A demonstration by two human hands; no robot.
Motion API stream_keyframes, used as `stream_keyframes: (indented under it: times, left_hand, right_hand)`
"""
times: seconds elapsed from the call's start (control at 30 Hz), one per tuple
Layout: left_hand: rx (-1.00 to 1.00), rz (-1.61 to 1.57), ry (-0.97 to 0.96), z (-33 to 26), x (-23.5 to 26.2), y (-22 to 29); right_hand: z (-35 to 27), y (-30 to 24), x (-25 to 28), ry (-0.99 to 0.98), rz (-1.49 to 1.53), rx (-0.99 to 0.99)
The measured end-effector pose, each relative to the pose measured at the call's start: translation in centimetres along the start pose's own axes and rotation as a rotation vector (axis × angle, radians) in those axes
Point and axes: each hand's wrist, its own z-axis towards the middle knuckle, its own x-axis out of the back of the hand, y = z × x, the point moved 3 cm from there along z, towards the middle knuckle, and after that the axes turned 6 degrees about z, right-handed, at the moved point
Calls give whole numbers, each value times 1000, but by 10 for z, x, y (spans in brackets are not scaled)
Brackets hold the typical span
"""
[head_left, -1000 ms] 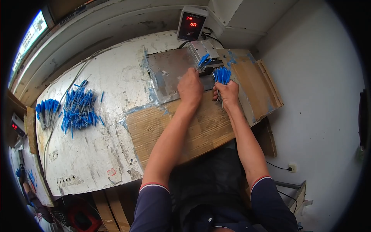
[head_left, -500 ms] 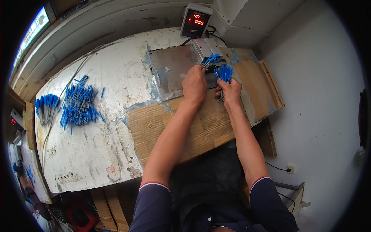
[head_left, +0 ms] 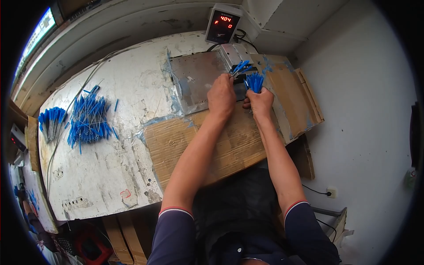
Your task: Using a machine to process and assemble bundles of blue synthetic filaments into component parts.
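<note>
My left hand pinches a few thin wires with blue ends at the front of a small metal machine. Its fingers are closed, and their tips are partly hidden. Close by on the right, my right hand is wrapped round an upright bunch of blue-ended wires, blue ends on top. Far to the left, a big loose pile of the same wires lies on the white worktop, with a smaller fanned bundle beside it.
Behind the machine stands a display box with lit red digits. A metal plate and taped cardboard cover the worktop around my hands. A grey cable crosses the left side. A white wall rises at right.
My right hand has closed further round its bunch and shifted slightly, and the bunch looks more compact. The display digits differ. My left hand stays almost in place.
</note>
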Motion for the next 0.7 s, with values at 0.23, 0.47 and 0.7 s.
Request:
stream_keyframes:
  times: [0.23, 0.47, 0.7]
  left_hand:
    - [2, 10, -2, 0, 0, 0]
    - [-153, 61, 258, 6, 1, -4]
    - [-105, 240, -79, -2, -7, -4]
  right_hand:
    - [10, 1, -6, 64, -80, 47]
    - [8, 1, -10, 75, 78, 8]
    - [-1, 1, -8, 55, 325, -112]
